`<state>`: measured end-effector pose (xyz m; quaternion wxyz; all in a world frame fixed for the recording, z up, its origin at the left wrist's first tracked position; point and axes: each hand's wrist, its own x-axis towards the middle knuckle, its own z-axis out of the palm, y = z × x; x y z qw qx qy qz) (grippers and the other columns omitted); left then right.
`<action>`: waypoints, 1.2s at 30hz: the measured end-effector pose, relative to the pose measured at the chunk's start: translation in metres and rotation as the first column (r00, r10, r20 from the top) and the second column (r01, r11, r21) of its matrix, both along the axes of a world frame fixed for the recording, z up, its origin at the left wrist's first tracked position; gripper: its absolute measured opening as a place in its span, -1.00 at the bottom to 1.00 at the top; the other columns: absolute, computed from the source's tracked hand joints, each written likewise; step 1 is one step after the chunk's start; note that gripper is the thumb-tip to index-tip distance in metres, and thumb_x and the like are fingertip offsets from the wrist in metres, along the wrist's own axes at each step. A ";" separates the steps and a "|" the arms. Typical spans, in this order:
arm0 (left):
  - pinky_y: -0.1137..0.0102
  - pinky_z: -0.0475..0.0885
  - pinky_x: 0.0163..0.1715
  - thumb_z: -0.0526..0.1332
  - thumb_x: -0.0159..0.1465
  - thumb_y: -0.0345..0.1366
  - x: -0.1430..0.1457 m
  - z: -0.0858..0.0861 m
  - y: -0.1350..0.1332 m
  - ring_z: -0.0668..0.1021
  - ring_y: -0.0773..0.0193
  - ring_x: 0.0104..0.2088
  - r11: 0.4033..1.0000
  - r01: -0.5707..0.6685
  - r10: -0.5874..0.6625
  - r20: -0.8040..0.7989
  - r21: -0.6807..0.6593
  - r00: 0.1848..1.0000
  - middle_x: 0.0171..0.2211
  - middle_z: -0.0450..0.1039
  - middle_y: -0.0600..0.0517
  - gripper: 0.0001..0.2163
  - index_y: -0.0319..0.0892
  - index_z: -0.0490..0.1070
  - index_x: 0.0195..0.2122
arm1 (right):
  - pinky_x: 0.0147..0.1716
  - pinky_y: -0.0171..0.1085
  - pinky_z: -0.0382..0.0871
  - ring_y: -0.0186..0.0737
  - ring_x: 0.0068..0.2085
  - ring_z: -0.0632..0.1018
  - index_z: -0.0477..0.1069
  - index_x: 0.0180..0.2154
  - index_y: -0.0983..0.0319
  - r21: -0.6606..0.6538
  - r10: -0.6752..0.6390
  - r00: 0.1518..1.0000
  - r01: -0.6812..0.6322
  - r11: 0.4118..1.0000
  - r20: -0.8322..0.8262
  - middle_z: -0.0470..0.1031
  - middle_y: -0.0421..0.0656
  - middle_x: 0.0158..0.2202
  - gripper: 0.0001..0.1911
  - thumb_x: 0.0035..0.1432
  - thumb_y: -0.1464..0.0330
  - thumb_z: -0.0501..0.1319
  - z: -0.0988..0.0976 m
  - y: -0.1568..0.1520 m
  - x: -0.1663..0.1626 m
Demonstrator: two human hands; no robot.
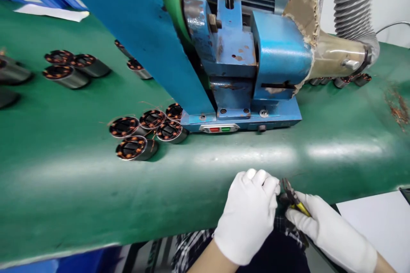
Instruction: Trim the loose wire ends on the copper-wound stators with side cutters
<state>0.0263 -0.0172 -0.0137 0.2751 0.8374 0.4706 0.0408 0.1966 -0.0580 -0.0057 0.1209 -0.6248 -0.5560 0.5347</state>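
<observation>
My left hand (248,215), in a white glove, is closed in front of me with its back up. Its fingers curl round something that the glove hides; a dark edge shows beside the fingertips. Close by on the right, my gloved right hand (323,222) grips a pair of pliers (296,200) with yellow handles. The plier jaws point up and away from me, slightly apart, beside the left fingers. On the bench to the left stand several motor stators (136,149), dark metal cylinders with copper windings, some with loose wire ends.
A blue belt grinding machine (237,55) with red and green buttons stands ahead on the green bench (80,187). A grey flexible hose (355,4) joins its right side. More stators (65,76) stand further left. Copper wire scraps (399,108) and white paper (381,226) lie right.
</observation>
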 end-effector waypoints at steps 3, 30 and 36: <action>0.14 0.29 -0.25 -0.03 0.24 -0.47 0.000 -0.003 -0.001 0.38 0.10 -0.29 1.000 -0.005 0.005 0.027 0.005 1.000 -0.27 0.40 -0.01 -0.77 -0.12 0.39 -0.27 | -0.16 -0.18 0.40 -0.09 -0.29 0.54 0.48 -0.19 0.27 -0.045 0.016 0.998 -0.013 0.999 0.063 0.57 -0.09 -0.33 -0.74 0.17 0.29 0.11 -0.002 -0.005 0.001; 0.19 0.37 -0.34 0.04 0.20 -0.45 -0.017 -0.035 0.004 0.50 0.10 -0.36 0.919 -0.151 0.091 0.178 0.364 0.980 -0.34 0.52 -0.01 -0.80 -0.12 0.42 -0.29 | -0.36 -0.24 0.43 -0.25 -0.44 0.54 0.42 -0.40 0.25 -0.500 -0.598 0.424 0.328 0.802 -0.680 0.54 -0.13 -0.38 -0.75 0.02 0.20 0.35 -0.027 0.004 -0.017; 0.17 0.48 -0.22 0.08 0.27 -0.12 -0.040 -0.045 0.026 0.60 0.06 -0.25 0.844 -0.381 0.263 0.328 0.378 0.907 -0.22 0.58 -0.03 -0.76 -0.11 0.43 -0.20 | -0.03 -0.01 0.36 -0.10 -0.08 0.53 0.46 -0.29 0.12 -0.150 -0.545 0.311 0.751 0.643 -0.778 0.51 -0.12 -0.07 -0.71 -0.01 0.11 0.35 -0.047 0.079 0.047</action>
